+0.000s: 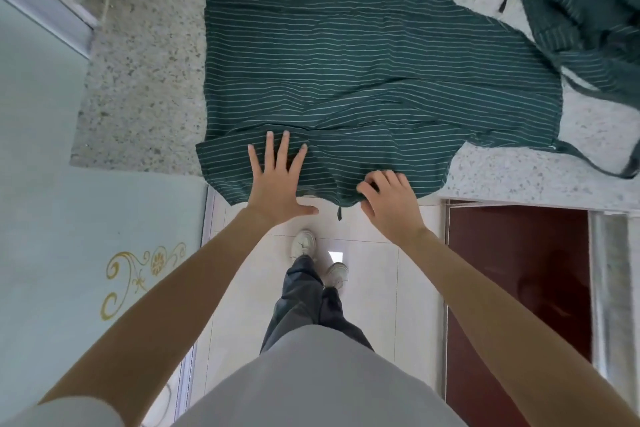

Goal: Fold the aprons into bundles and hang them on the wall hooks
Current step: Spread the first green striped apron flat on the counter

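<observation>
speckled stone surface [138,87] carries the work, w/ a pale green panel at its left and a dark red cabinet door [516,274] under its right part. the spread apron [346,55] lies flat across the middle of the surface, its near hem draped just over the front edge, prob so the person can reach it w/o leaning.

left hand [277,180] is flat on the hem near the front edge, fingers [268,149] straight and fanned, palm down. reads as pinning or smoothing the cloth so it won't slide while the other side is worked. nothing gripped.

right hand [389,199], just right of it at the front edge, has its fingers curled into the hem, pinching a bunch of fabric; a short strap end dangles below between the hands. likely the start of a fold, lifting that edge to carry it over, but can't be sure.

far right back corner: second apron [588,17] lies crumpled w/ loose ties, well apart from both hands, untouched, waiting its turn. no wall hooks in view, so hanging is still a way off.
</observation>
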Motion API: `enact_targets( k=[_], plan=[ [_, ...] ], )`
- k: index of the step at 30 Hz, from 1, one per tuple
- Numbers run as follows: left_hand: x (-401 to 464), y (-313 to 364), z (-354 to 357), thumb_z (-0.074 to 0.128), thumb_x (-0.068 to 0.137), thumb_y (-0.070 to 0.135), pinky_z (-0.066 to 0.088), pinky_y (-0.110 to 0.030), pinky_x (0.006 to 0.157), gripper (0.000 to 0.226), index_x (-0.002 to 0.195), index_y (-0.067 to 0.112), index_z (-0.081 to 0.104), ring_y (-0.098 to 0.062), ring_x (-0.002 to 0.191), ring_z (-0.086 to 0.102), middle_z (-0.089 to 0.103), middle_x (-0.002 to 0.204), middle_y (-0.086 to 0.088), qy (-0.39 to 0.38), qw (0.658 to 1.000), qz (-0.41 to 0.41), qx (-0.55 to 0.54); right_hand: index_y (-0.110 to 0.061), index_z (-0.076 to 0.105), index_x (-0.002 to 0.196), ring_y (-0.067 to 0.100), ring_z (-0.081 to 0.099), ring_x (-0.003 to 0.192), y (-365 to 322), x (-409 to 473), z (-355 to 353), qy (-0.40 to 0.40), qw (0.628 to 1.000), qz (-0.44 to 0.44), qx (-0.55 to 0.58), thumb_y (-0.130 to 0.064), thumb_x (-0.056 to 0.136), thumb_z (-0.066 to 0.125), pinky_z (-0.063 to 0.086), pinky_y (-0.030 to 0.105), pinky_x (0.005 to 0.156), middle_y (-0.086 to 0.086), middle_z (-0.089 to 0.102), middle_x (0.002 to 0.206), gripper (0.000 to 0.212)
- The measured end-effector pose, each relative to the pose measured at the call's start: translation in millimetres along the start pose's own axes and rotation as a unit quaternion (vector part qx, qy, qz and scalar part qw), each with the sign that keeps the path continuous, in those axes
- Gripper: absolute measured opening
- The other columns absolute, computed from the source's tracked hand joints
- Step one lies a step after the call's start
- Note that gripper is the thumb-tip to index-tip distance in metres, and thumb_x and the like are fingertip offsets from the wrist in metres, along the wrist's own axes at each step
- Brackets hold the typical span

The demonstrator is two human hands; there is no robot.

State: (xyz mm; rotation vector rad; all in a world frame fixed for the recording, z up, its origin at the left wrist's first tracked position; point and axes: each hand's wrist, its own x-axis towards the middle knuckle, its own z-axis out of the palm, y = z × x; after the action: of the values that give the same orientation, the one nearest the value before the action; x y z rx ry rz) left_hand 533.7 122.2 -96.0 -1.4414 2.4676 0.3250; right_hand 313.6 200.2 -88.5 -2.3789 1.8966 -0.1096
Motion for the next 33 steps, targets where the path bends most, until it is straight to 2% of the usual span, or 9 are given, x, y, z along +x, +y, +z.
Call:
enact_targets(
  k=[4, 7, 10, 13, 16, 20, 27, 30, 33],
  plan=[
    [-16, 34, -1, 0.068, 0.061, 0.068, 0.024, -0.048, 0.109, 0.084, 0.128, 0.023, 0.045, -0.025, 0.126, 0.038, 0.048, 0.132, -0.006, 0.191, 0.972, 0.085, -0.109, -0.014, 0.064, 0.086, 0.019, 0.058, 0.062, -1, 5, -20, 0.092, 0.992, 0.025, 0.078, -0.021, 0.086, 0.047, 0.038, 0.030, 0.077, -0.001, 0.066, 0.070, 0.018],
    [-25, 66, -17, 0.067, 0.072, 0.051, 0.038, -0.031, 0.087, 0.049, 0.108, 0.022, 0.051, -0.019, 0.099, 0.052, 0.058, 0.105, 0.001, 0.278, 0.939, 0.087, -0.185, -0.012, 0.063, 0.078, 0.018, 0.053, 0.054, -6, 3, -39, 0.163, 0.985, -0.002, 0.056, -0.015, 0.081, 0.052, 0.036, 0.029, 0.072, -0.002, 0.062, 0.061, 0.012],
    [-30, 74, -32, 0.072, 0.062, 0.009, 0.043, -0.023, 0.061, 0.043, 0.096, 0.023, 0.049, -0.015, 0.077, 0.057, 0.060, 0.088, 0.005, 0.283, 0.934, 0.064, -0.209, -0.012, 0.060, 0.078, 0.021, 0.052, 0.059, -5, -3, -50, 0.165, 0.986, -0.024, -0.006, -0.008, 0.072, 0.059, 0.034, 0.031, 0.069, 0.001, 0.059, 0.066, 0.007],
    [-47, 65, -40, 0.063, 0.057, -0.008, 0.033, -0.015, 0.052, 0.045, 0.092, 0.019, 0.058, -0.009, 0.080, 0.049, 0.060, 0.087, 0.006, 0.259, 0.943, 0.060, -0.199, -0.010, 0.056, 0.086, 0.026, 0.051, 0.068, -1, -15, -56, 0.106, 0.991, 0.031, -0.077, 0.002, 0.060, 0.061, 0.030, 0.033, 0.070, 0.007, 0.055, 0.076, 0.029],
    [-69, 45, -38, 0.060, 0.067, -0.009, 0.038, -0.018, 0.053, 0.039, 0.097, 0.016, 0.062, -0.009, 0.090, 0.044, 0.061, 0.095, 0.003, 0.230, 0.950, 0.035, -0.211, -0.009, 0.054, 0.085, 0.027, 0.049, 0.069, 8, -35, -66, 0.091, 0.988, 0.093, -0.085, 0.009, 0.058, 0.059, 0.037, 0.035, 0.066, 0.009, 0.052, 0.077, 0.032],
    [-97, 17, -35, 0.060, 0.076, -0.005, 0.050, -0.037, 0.070, 0.028, 0.097, 0.012, 0.065, -0.024, 0.092, 0.053, 0.064, 0.096, -0.004, 0.201, 0.955, -0.019, -0.218, -0.009, 0.056, 0.083, 0.028, 0.048, 0.069, 22, -72, -74, 0.129, 0.979, 0.147, -0.060, 0.006, 0.063, 0.061, 0.037, 0.036, 0.063, 0.009, 0.052, 0.077, 0.026],
    [-141, 8, -28, 0.060, 0.086, 0.002, 0.053, -0.038, 0.072, 0.019, 0.097, 0.012, 0.072, -0.028, 0.086, 0.066, 0.072, 0.096, -0.006, 0.224, 0.950, -0.060, -0.207, -0.009, 0.060, 0.082, 0.032, 0.049, 0.075, 30, -123, -75, 0.179, 0.960, 0.216, 0.008, 0.000, 0.068, 0.060, 0.038, 0.039, 0.065, 0.011, 0.057, 0.084, 0.017],
    [-153, 14, -33, 0.058, 0.087, 0.004, 0.049, -0.034, 0.072, 0.020, 0.099, 0.013, 0.071, -0.027, 0.087, 0.065, 0.071, 0.097, -0.006, 0.232, 0.945, -0.093, -0.212, -0.011, 0.060, 0.082, 0.033, 0.052, 0.080, 26, -134, -76, 0.176, 0.947, 0.267, 0.043, -0.009, 0.077, 0.044, 0.037, 0.039, 0.067, 0.009, 0.059, 0.085, 0.017],
    [-162, 13, -33, 0.060, 0.089, 0.013, 0.047, -0.030, 0.070, 0.016, 0.102, 0.017, 0.068, -0.023, 0.085, 0.065, 0.071, 0.094, -0.001, 0.216, 0.944, -0.113, -0.224, -0.012, 0.055, 0.084, 0.031, 0.053, 0.090, 25, -145, -77, 0.151, 0.956, 0.220, 0.122, -0.013, 0.080, 0.038, 0.037, 0.039, 0.076, 0.006, 0.061, 0.090, 0.018]
  ],
)
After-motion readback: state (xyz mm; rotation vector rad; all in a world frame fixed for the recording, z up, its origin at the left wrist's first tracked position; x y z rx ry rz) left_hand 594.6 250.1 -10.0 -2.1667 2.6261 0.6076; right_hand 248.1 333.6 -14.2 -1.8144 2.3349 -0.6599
